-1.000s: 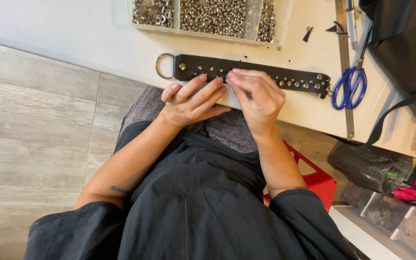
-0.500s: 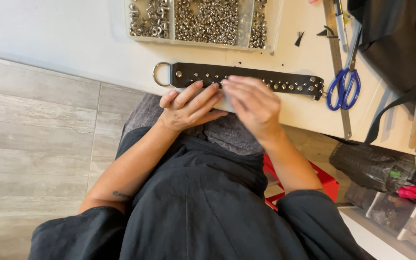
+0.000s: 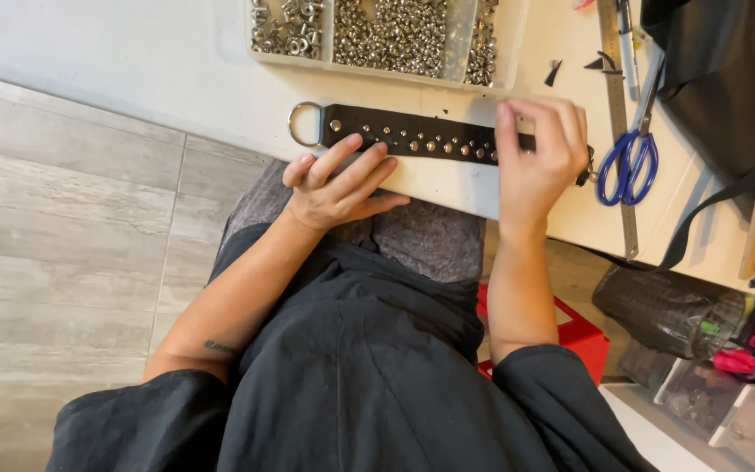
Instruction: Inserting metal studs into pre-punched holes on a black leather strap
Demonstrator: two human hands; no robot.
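While I look down from above, a black strap (image 3: 421, 138) with rows of small metal studs lies flat along the near edge of the pale table (image 3: 447, 188), in the upper middle of the frame. A metal ring (image 3: 304, 124) is fixed at its left end. My left hand (image 3: 338, 182) rests at the table edge with the fingers spread loosely, and the fingertips touch the lower side of the strap near the ring; it holds nothing. My right hand (image 3: 539, 162) lies over the right end of the strap, fingers together and pressing down on it, so this end is covered. Maybe something small is under the fingers, but I cannot tell from this view.

Above the strap, at the top of the frame, stands a clear box (image 3: 386, 39) with compartments, full of silver studs. To the right of my right hand lie scissors with blue handles (image 3: 629, 162), just beside a long metal ruler (image 3: 618, 131). A black fabric (image 3: 718, 79) fills the upper right corner. At lower right, below the table, I see a red crate (image 3: 583, 336) and some bags.
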